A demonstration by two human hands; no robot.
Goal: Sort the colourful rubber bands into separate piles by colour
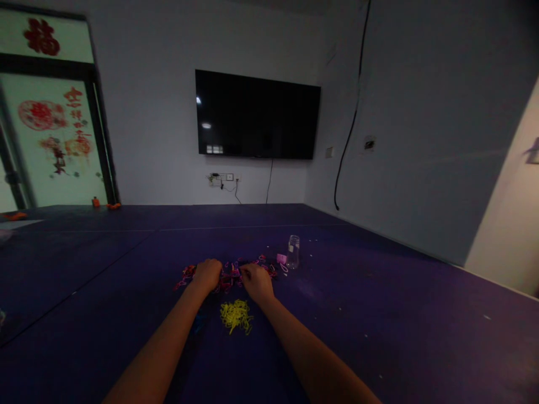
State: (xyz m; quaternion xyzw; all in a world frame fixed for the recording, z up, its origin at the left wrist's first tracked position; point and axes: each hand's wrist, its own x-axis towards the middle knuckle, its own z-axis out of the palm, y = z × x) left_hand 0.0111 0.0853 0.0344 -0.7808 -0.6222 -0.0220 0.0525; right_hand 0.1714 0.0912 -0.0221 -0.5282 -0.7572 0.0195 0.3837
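A spread-out pile of small pink, red and dark rubber bands (227,283) lies on the purple surface. At its left part my left hand (208,273) is curled down with the fingers closed; the fingertips are hidden behind the knuckles. My right hand (257,281) reaches into the right part of the pile, thumb and fingers pinched together. Whatever it pinches is too small to make out. Nearer to me, between my forearms, sits a heap of yellow rubber bands (236,315). A few dark blue bands (197,322) show beside my left forearm.
Right of the pile stands a clear, open bottle (293,252), with a pink cap-like piece (282,258) beside it. White specks dot the purple surface (400,314). Orange items (96,202) lie at the far left edge. A television (256,115) hangs on the far wall.
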